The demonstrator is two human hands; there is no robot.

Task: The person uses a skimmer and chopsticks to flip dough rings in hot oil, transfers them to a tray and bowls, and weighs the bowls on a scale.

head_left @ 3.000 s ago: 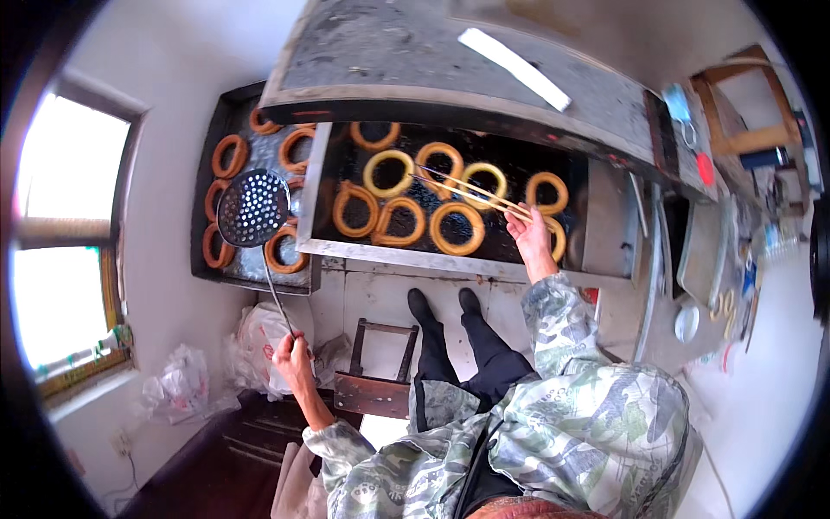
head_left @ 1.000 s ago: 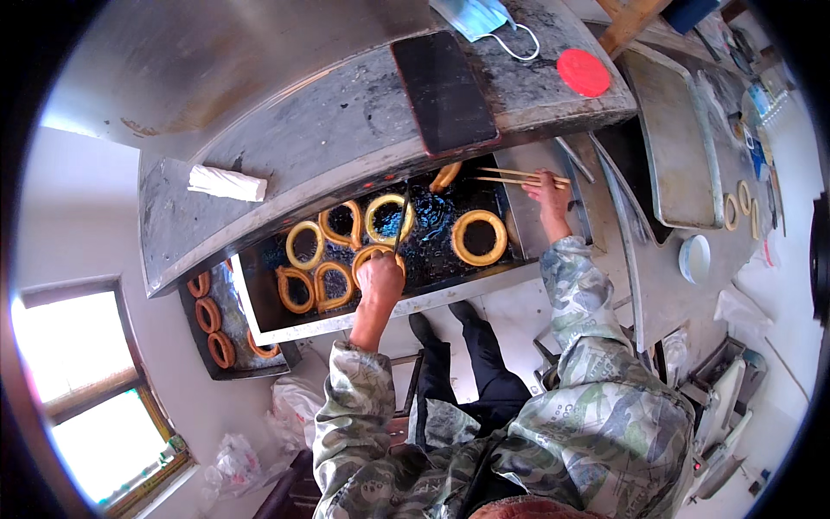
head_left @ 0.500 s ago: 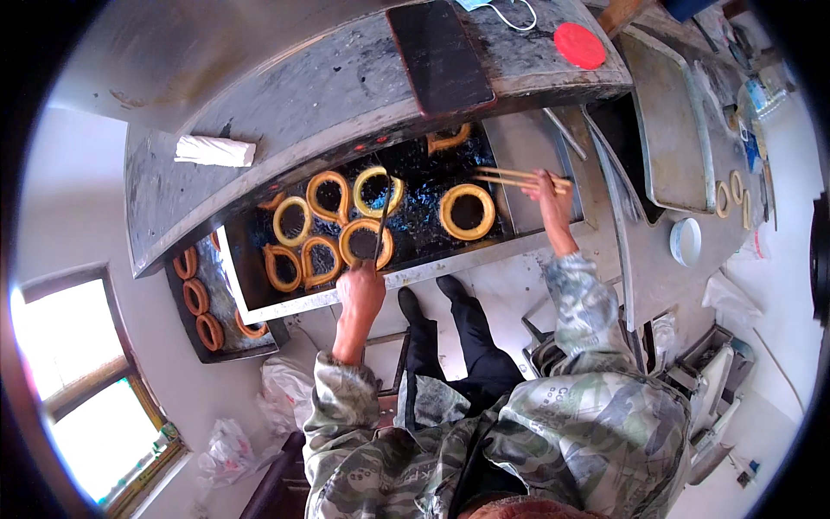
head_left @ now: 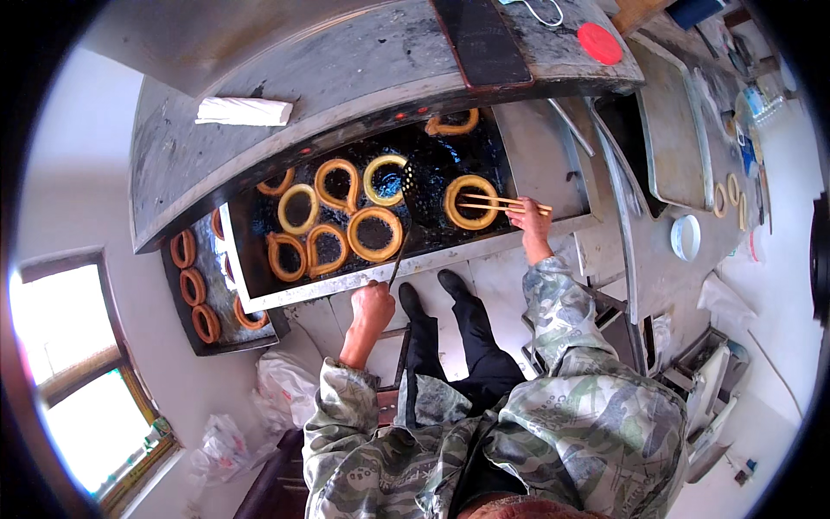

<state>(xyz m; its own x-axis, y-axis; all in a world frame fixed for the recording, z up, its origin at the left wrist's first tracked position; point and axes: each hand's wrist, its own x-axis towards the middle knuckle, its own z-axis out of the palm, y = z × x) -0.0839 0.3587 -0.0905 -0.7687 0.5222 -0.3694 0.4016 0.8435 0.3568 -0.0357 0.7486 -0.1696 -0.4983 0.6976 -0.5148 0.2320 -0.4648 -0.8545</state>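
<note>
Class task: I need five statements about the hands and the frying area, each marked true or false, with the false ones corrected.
1. The right hand holds chopsticks. True.
2. The left hand is bare of any tool. False: it holds the handle of a perforated ladle.
3. All the rings are in the frying vat. False: some lie in the dark tray on the left.
4. The red disc lies on the grey ledge. True.
5. The white bowl stands inside the vat. False: it is to the vat's right.

On my left, bright light fills a brown-framed window (head_left: 99, 424) in the white wall (head_left: 143, 298); pale floor (head_left: 506, 320) lies below me.
</note>
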